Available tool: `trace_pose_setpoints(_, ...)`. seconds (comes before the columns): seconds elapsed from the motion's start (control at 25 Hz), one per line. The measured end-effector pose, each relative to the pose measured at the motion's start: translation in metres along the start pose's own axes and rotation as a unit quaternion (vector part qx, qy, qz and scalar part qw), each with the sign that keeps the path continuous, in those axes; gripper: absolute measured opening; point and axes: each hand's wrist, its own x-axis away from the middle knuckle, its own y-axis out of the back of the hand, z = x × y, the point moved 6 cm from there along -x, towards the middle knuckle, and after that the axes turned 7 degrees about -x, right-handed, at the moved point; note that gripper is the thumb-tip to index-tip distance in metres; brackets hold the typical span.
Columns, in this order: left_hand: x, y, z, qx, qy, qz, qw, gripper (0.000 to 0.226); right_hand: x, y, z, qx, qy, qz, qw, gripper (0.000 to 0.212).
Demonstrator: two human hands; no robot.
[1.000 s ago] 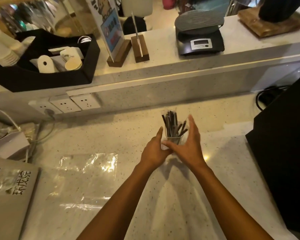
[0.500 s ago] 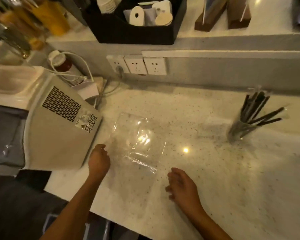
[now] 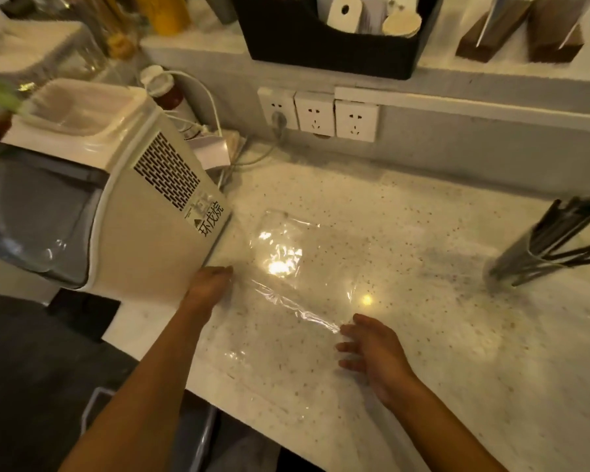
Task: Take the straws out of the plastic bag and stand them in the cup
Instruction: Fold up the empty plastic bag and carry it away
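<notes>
Straws [image 3: 566, 238] standing in cup [image 3: 518, 260] at 3 o'clock, bag [image 3: 297, 287] flat and apparently empty at centre. Left hand [image 3: 206, 289] curled on bag edge, grip unclear; right hand [image 3: 372, 349] spread, holding nothing. Task looks finished; next, probably clear bag.

Black straws [image 3: 566, 233], clear bag [image 3: 297, 267], speckled counter [image 3: 423, 352]

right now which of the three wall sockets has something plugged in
The leftmost socket: a plug with a pale cable sits in it. The middle socket and right socket show bare slots.
</notes>
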Motion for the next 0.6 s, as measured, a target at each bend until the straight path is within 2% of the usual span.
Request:
trace_pose_setpoints(0.12, 0.007, -0.005, 0.008, 0.038, 0.032, 0.019, 0.999, 0.024, -0.001, 0.006, 0.003, 0.008, -0.003, -0.005, 1.000, 0.036)
trace_pose_setpoints(0.28, 0.023, -0.006, 0.010, 0.077, 0.057, 0.024, 0.995, 0.024, -0.003, 0.009, 0.014, 0.014, 0.032, 0.008, 0.999, 0.011)
trace_pose_setpoints(0.44, 0.043, -0.002, 0.003, 0.139, 0.040, 0.057, 0.988, 0.023, -0.001, 0.007, 0.024, 0.099, 0.066, -0.024, 0.993, 0.018)
trace_pose_setpoints(0.6, 0.060, 0.010, 0.001, 0.134, -0.009, 0.085, 0.987, 0.024, 0.007, 0.008, 0.039, 0.138, 0.119, -0.046, 0.982, 0.017)
